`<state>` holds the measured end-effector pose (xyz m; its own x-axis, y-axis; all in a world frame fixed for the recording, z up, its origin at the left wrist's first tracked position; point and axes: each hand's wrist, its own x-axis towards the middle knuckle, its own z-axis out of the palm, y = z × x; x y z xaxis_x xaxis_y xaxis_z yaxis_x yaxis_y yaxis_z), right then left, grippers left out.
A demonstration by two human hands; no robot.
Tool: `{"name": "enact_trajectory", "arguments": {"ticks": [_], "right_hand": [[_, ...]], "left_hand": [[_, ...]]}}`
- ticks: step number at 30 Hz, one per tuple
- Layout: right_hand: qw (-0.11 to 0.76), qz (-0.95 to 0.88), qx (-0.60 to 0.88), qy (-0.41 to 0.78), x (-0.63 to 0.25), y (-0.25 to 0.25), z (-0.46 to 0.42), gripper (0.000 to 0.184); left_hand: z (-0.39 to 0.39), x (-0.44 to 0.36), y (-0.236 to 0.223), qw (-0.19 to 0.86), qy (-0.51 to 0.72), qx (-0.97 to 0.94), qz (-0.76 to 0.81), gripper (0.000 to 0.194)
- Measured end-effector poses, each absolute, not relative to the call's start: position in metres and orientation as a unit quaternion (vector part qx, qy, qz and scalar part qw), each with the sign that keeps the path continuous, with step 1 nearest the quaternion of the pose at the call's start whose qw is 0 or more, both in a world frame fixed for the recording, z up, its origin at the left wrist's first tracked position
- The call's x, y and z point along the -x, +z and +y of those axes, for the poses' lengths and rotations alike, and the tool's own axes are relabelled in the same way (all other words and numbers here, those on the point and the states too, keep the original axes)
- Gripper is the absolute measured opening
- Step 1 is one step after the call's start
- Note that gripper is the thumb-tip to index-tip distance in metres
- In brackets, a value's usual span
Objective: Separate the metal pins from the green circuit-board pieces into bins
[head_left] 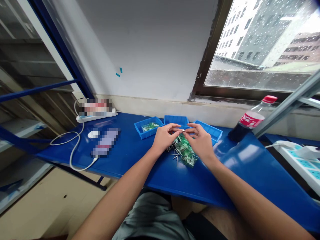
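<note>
My left hand (165, 136) and my right hand (200, 139) meet above the blue table. Their thumbs and fingertips pinch a small, pale, shiny piece (183, 130), too tiny to identify. Below them lies a heap of green translucent plastic pieces (186, 151), mostly under my right hand. Thin metal pins (176, 154) are strewn along its left side. Behind the hands stand three blue bins: the left bin (142, 135) holds some green pieces, while my fingers partly cover the middle bin (176, 119) and the right bin (217, 133).
A cola bottle (251, 118) leans at the back right near a metal bar. On the left lie a blurred-out phone (107, 141) with a white cable (79, 140) and a white round object (93, 134). A power strip (300, 160) sits far right. Wall and window rise behind.
</note>
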<state>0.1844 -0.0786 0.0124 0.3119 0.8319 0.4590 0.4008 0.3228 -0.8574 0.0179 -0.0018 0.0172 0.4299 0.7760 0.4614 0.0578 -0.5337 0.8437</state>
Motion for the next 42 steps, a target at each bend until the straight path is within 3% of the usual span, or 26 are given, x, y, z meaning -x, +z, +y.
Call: {"name": "enact_trajectory", "arguments": {"ticks": [11, 22, 30, 36, 42], "right_hand": [[0.602, -0.57, 0.517, 0.213, -0.181, 0.009, -0.078, 0.04], [0.55, -0.616, 0.553, 0.11, -0.182, 0.012, -0.082, 0.032], [0.47, -0.696, 0.543, 0.029, -0.184, 0.006, -0.079, 0.017], [0.372, -0.805, 0.461, 0.008, -0.183, 0.002, -0.079, 0.017], [0.293, -0.83, 0.472, -0.051, -0.181, -0.006, -0.07, 0.021]], "left_hand": [[-0.001, -0.017, 0.016, 0.38, 0.467, -0.746, 0.284, 0.029], [0.016, -0.008, 0.023, 0.214, 0.485, -0.777, 0.339, 0.027], [0.039, -0.01, 0.009, 0.022, 0.403, -0.838, 0.367, 0.018], [0.031, -0.011, 0.007, 0.038, 0.399, -0.847, 0.35, 0.018], [0.021, -0.011, 0.009, 0.097, 0.427, -0.844, 0.309, 0.018]]}}
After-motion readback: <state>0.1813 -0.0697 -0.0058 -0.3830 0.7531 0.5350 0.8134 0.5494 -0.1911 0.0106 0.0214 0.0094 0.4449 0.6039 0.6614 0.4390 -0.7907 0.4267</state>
